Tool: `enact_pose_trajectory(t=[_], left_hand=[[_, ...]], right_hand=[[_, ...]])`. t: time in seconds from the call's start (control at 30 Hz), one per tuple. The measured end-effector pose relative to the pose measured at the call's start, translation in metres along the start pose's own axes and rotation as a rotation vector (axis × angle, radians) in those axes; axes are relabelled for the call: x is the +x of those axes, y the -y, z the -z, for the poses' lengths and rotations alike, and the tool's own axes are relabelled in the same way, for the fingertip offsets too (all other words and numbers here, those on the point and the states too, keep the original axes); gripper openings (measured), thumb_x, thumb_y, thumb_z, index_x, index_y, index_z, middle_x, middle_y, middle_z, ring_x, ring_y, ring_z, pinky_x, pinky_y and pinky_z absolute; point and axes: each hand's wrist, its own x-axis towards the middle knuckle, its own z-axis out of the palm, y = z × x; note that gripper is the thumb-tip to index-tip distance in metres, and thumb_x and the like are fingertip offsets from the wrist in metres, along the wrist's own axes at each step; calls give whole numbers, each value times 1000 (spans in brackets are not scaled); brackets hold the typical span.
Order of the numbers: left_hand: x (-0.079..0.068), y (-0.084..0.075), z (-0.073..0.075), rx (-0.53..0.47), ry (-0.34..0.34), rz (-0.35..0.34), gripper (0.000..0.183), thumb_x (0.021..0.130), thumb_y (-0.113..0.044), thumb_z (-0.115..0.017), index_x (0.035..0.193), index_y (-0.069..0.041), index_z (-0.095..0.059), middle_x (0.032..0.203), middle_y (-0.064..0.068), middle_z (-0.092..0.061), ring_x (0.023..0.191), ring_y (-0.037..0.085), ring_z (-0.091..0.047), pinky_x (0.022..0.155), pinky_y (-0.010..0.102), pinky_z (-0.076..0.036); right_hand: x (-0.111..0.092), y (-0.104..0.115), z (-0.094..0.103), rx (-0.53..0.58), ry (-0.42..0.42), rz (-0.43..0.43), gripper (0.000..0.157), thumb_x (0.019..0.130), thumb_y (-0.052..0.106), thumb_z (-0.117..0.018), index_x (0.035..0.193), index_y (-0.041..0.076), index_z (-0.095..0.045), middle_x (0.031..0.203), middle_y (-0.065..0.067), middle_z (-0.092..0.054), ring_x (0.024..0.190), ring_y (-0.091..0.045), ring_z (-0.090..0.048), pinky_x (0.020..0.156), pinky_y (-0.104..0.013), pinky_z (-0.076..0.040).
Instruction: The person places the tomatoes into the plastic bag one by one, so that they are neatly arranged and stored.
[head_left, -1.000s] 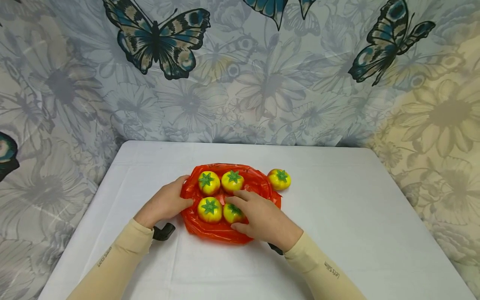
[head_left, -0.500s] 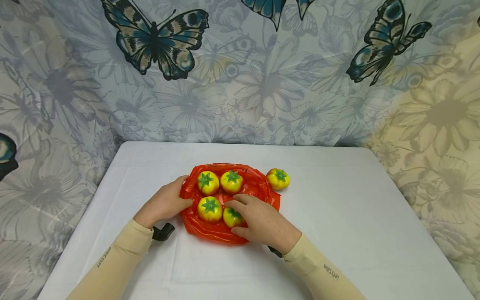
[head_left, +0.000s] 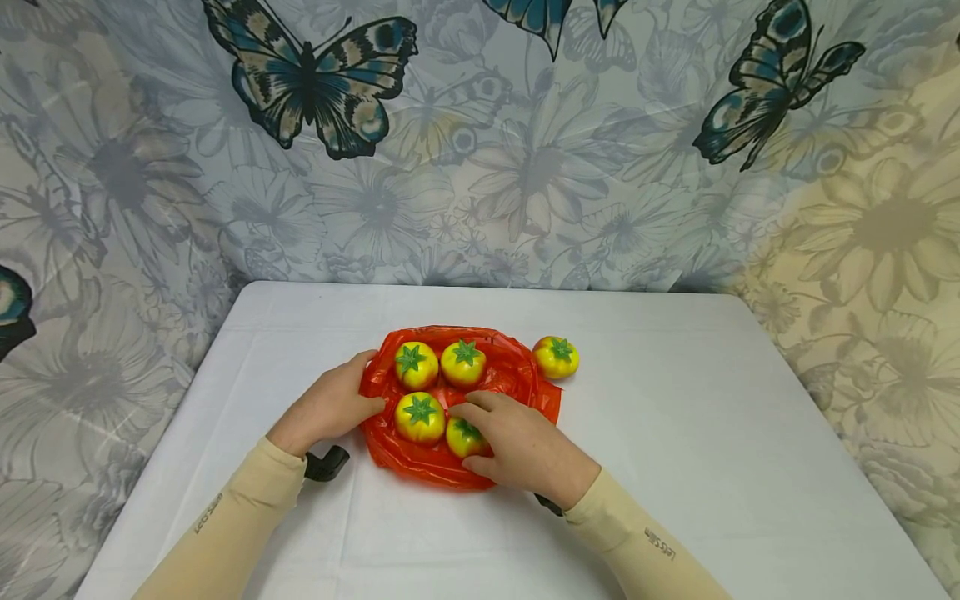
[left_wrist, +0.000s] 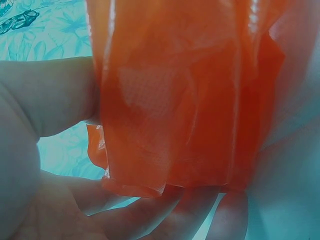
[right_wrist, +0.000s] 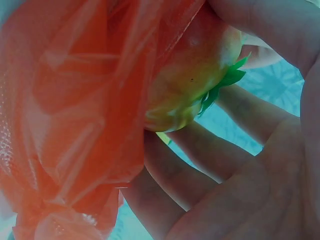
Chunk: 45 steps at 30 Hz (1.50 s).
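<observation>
A red plastic bag [head_left: 517, 375] lies spread open on the white table with several yellow-red tomatoes in it. Two of these, a left one [head_left: 417, 367] and a right one [head_left: 463, 364], sit at the back, and another tomato [head_left: 420, 418] at front left. My left hand [head_left: 330, 406] grips the bag's left edge; in the left wrist view the thumb [left_wrist: 55, 95] goes behind the plastic and the fingers lie across it. My right hand [head_left: 517, 437] curls round the front right tomato [right_wrist: 200, 75], its green calyx toward the palm. The hand partly covers that tomato in the head view.
One more tomato [head_left: 556, 357] stands outside the bag, just beyond its back right edge. The white table [head_left: 675, 417] ends at a wall covering [head_left: 540, 167] printed with flowers and butterflies.
My right hand has shifted slightly toward me over the front right tomato. The left hand, bag and other tomatoes stay practically where they were.
</observation>
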Motion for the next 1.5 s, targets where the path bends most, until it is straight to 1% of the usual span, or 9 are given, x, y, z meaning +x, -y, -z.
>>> enact_pose_trajectory(t=[0.3,0.6,0.73,0.9,0.97,1.1,1.27,1.33,1.5], left_hand=[[0,0,0,-3,4,10,81,99,-21,-67,168,1,-29,158,24,-56,131,36,-67,111,56,-57],[1,0,0,2,8,15,81,100,-21,-67,168,1,-29,159,24,-55,132,37,-66,112,57,-56],[1,0,1,3,8,16,81,100,-21,-67,168,1,-29,159,24,-55,133,37,-66,112,57,-56],[1,-1,1,-2,11,19,81,100,-20,-67,168,1,-29,159,24,-55,132,37,-66,112,57,-56],[1,-1,1,-7,12,24,81,100,-20,-67,168,0,-29,159,24,-55,131,36,-66,112,57,-57],[0,-2,0,-14,14,27,80,100,-20,-67,168,0,-29,159,23,-55,130,35,-66,111,57,-57],[0,-2,-1,-12,13,17,80,100,-19,-67,168,0,-30,158,24,-56,128,34,-67,112,57,-57],[0,-1,-1,-10,12,18,80,100,-19,-68,168,1,-30,158,24,-56,127,34,-67,111,56,-57],[0,-1,0,-11,10,24,80,100,-19,-68,168,0,-29,158,24,-56,127,33,-67,110,56,-58]], right_hand=[[-1,1,-1,-1,-5,8,60,93,34,-85,148,20,-64,145,-2,-63,130,-19,-64,106,-38,-61],[0,1,0,13,-1,-4,63,93,36,-86,151,22,-63,147,-3,-63,131,-20,-64,106,-39,-62],[-1,0,4,28,-1,-6,64,93,39,-85,151,23,-62,148,-4,-62,131,-21,-65,107,-40,-61],[-2,-5,17,65,-29,-24,67,94,43,-84,154,23,-61,152,-3,-61,135,-23,-64,111,-44,-59],[-2,-10,24,84,-58,-36,68,94,43,-84,154,25,-60,154,-2,-60,136,-22,-64,111,-45,-59],[-1,-25,39,94,-142,-54,66,95,41,-83,155,21,-60,156,-4,-60,138,-26,-64,113,-49,-57],[1,-51,50,95,-242,-103,59,98,38,-80,151,19,-62,150,-5,-65,139,-30,-63,114,-53,-56],[1,-61,53,103,-265,-133,58,98,37,-79,151,19,-61,149,-5,-65,139,-30,-62,114,-55,-55],[1,-86,55,126,-292,-215,60,100,33,-77,154,17,-58,154,-8,-61,139,-34,-60,113,-57,-56]])
